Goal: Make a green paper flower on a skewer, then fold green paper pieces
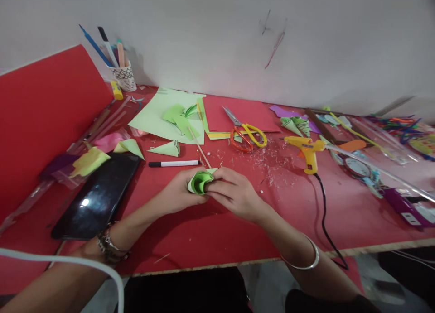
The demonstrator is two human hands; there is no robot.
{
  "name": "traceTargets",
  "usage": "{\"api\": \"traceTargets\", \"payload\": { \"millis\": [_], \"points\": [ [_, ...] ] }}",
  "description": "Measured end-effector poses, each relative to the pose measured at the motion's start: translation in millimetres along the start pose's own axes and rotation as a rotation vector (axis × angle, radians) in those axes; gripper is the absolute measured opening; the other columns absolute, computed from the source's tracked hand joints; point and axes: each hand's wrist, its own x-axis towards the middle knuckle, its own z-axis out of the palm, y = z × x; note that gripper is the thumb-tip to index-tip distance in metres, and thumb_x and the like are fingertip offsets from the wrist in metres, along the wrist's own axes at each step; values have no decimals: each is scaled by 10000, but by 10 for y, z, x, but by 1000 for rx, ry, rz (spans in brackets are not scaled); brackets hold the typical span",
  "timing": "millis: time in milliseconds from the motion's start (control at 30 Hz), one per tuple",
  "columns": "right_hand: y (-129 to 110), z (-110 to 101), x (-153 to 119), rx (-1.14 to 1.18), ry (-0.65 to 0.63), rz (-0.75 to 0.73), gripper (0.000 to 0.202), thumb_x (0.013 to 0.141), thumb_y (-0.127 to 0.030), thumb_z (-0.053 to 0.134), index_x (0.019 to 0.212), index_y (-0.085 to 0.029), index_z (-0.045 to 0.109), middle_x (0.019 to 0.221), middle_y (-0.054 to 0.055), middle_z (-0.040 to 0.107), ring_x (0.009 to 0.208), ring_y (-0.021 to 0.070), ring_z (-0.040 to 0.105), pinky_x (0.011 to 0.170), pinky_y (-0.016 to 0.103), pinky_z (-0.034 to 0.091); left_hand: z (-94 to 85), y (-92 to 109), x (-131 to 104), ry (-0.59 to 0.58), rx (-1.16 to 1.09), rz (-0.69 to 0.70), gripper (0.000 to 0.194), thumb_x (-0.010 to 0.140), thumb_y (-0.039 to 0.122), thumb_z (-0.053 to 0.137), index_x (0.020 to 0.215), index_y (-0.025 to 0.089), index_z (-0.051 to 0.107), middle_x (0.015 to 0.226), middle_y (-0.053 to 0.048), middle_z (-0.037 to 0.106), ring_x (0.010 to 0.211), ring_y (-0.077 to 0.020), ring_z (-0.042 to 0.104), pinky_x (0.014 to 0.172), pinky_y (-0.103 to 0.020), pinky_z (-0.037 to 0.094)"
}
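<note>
A rolled green paper cone (200, 182) is held between my two hands above the front middle of the table, its wide mouth facing me. My left hand (180, 190) wraps its left side, while the fingers of my right hand (234, 193) pinch its right edge and rim. Just beyond the cone a thin wooden stick (200, 149) carries light green paper leaves (181, 118). A black-capped white marker (174, 164) lies beyond my left hand, with a pale green paper cone (165, 148) behind it. The fingertips inside the cone are partly hidden.
Scissors (246, 134) lie on red paper sheets (238, 113). To the right are a yellow glue gun (306, 150) with a black cord and more rolled green paper (296, 125). A dark phone or tablet (98, 199) sits at left. A pen cup (124, 77) stands by the wall.
</note>
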Motion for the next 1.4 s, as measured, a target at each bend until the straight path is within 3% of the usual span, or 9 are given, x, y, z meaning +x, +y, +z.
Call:
{"api": "traceTargets", "payload": {
  "millis": [167,333,567,733,867,1000,1067,1200,1400],
  "points": [
    [5,15,-10,20,22,14,157,846,-198,444,846,-180,600,824,41,565,772,108,536,694,226,473,2,4,8,-17,6,8,203,654,170,570,842,125,507,754,5,529,696,-124,487,626,-226,409],
    [18,27,-27,5,89,-9,114,822,-194,491,844,-170,601,859,41,595,787,101,566,693,208,477,-15,15,-9,8,137,61,108,667,163,562,726,143,474,652,41,465,589,-84,420,534,-184,356],
    [-4,21,-40,-80,24,-32,161,851,-189,438,862,-179,598,861,32,608,783,96,563,680,205,472,-5,68,-11,-2,179,90,89,652,130,536,682,154,456,603,52,430,539,-71,375,490,-173,322],
    [7,31,-37,2,127,-35,87,807,-177,503,838,-192,583,830,19,616,756,94,574,659,207,478,-5,65,-7,-1,133,60,102,658,143,553,696,156,460,632,43,449,575,-82,404,527,-185,346],
    [-24,-5,-3,186,223,94,144,762,-174,556,902,-206,546,805,5,600,723,95,568,674,228,487,-12,36,2,34,46,13,167,645,172,582,769,150,473,705,23,483,633,-102,452,565,-199,377],
    [-34,-16,4,358,244,245,305,764,-238,540,1057,-195,468,856,27,541,708,105,545,654,259,494,15,45,-10,-66,-47,-37,310,686,218,590,965,146,477,858,-20,542,783,-143,509,694,-247,415],
    [-29,-12,4,412,258,278,299,795,-228,489,1089,-198,443,871,32,527,726,106,542,656,261,495,32,49,-28,-108,-20,-41,292,690,222,595,949,149,484,838,-9,541,754,-134,507,673,-239,414],
    [-40,-32,25,335,237,215,173,782,-199,504,954,-201,522,838,29,561,764,121,546,672,275,491,37,15,-34,-135,117,11,110,705,196,557,785,149,496,685,27,495,615,-101,465,561,-205,381],
    [-74,-54,55,207,225,108,79,756,-182,547,829,-195,575,822,33,584,763,124,563,679,277,492,5,-37,37,3,312,173,93,735,198,536,810,155,500,818,-21,518,774,-153,481,692,-266,389]
  ]
}}
